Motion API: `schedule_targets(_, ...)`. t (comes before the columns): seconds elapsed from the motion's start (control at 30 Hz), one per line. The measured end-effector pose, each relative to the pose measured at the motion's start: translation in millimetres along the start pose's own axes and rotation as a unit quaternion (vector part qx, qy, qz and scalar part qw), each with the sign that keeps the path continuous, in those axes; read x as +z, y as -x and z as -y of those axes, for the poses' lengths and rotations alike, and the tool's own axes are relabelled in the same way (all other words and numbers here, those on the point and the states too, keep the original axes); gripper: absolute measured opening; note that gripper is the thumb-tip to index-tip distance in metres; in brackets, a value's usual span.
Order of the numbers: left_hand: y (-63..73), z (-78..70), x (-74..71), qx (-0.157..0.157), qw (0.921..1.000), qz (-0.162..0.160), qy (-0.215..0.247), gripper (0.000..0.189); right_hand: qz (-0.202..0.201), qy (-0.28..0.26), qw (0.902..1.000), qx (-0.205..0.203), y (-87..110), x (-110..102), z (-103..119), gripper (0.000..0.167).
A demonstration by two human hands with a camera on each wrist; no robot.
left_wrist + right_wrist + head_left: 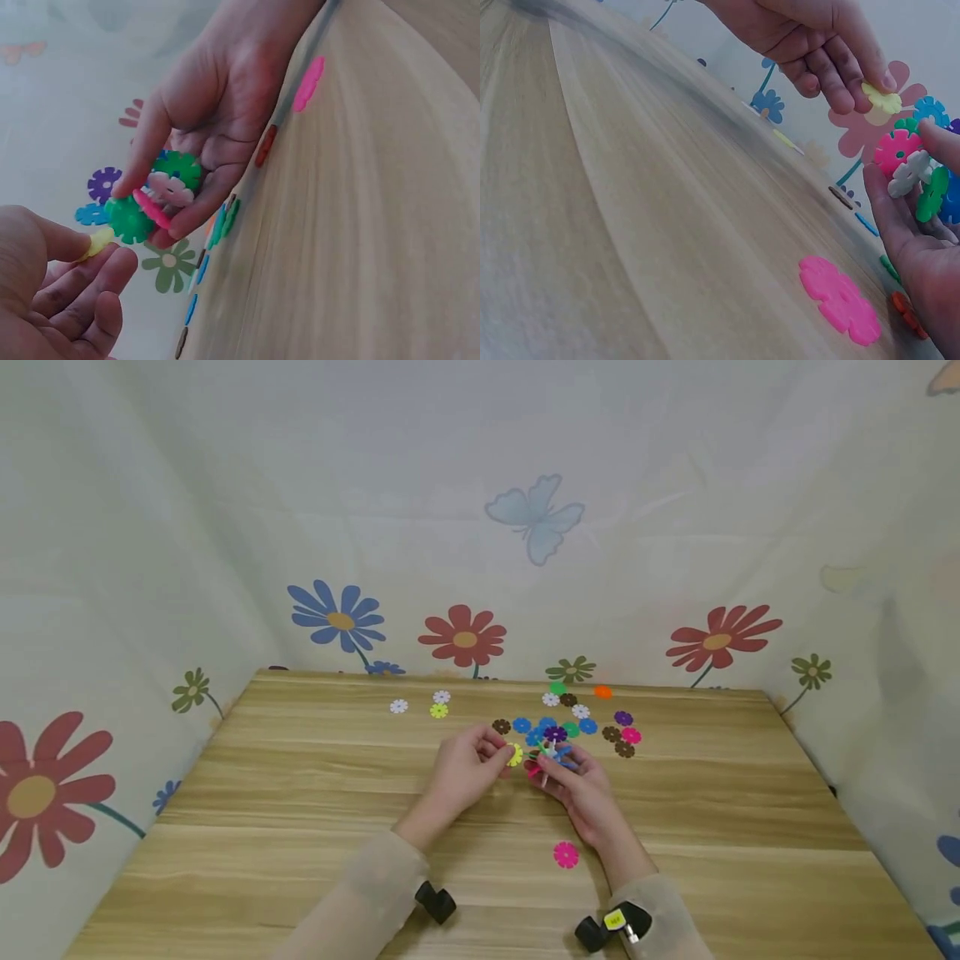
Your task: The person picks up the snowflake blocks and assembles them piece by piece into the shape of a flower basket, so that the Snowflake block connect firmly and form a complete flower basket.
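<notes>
Between thumb and fingertips, my left hand (461, 770) pinches a yellow notched flower-shaped disc (515, 754) by its edge. My right hand (592, 797) holds a cluster of interlocked discs, with the thumb on one side and fingers beneath. In the left wrist view the cluster shows a green disc (129, 220), a pink disc (152, 209) and a purple disc (104, 184). A white disc (910, 174) and a blue part also show in the right wrist view. The yellow disc is close beside the cluster, with a small gap in the right wrist view. Fingers hide part of the cluster.
Loose discs lie beyond the hands on the wooden table (300, 793), including an orange disc (603, 692) and a brown disc (501, 727). Left of them are a white disc (398, 706) and another yellow disc (438, 711). One pink disc (566, 855) lies nearer, between the forearms.
</notes>
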State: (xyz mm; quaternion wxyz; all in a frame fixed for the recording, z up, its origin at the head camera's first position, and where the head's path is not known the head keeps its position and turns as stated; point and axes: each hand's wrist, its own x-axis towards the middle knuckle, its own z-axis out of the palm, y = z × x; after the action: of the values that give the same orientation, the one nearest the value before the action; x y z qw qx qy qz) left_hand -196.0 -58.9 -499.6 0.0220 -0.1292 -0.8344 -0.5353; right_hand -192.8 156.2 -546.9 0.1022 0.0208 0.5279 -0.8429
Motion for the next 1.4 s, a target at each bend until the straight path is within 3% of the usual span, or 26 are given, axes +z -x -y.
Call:
schedule_targets(0.27, 4.6, 7.0, -0.9, 0.044, 0.9979, -0.025, -0.040, 0.009, 0.018, 0.034, 0.9992, -0.006, -4.1, 8.5, -2.9, 0.020)
schedule_targets(0.47, 7.0, 5.5, -2.1, 0.070, 0.9955, -0.034, -0.055, 0.010, 0.007, 0.045, 0.9988, -0.017, -6.5, 11.7, -3.2, 0.024)
schedule_targets(0.63, 5.5, 3.6, 3.0, 0.079, 0.9951, -0.031, -0.051, 0.009, 0.001, 0.062, 0.9978, -0.024, -3.4, 10.5, 0.6, 0.030)
schedule_targets(0.77, 3.0, 2.1, 11.0, 0.090, 0.9950, -0.013, -0.041, 0.009, -0.016, 0.067, 0.9973, -0.026, 1.4, 3.1, 2.5, 0.024)
schedule_targets(0.9, 3.1, -0.6, 16.6, 0.094, 0.9948, 0.001, -0.040, 0.010, -0.030, 0.071, 0.9969, -0.018, 5.6, -4.0, 2.2, 0.028)
schedule_targets(1.2, 8.5, -0.5, 17.0, 0.082, 0.9954, 0.006, -0.049, 0.014, -0.023, 0.083, 0.9961, -0.020, 5.9, -1.9, 0.4, 0.041)
schedule_targets(1.4, 6.3, 4.3, 14.4, 0.083, 0.9960, 0.002, -0.032, 0.010, -0.022, 0.068, 0.9972, -0.019, 4.0, 1.9, -0.5, 0.028)
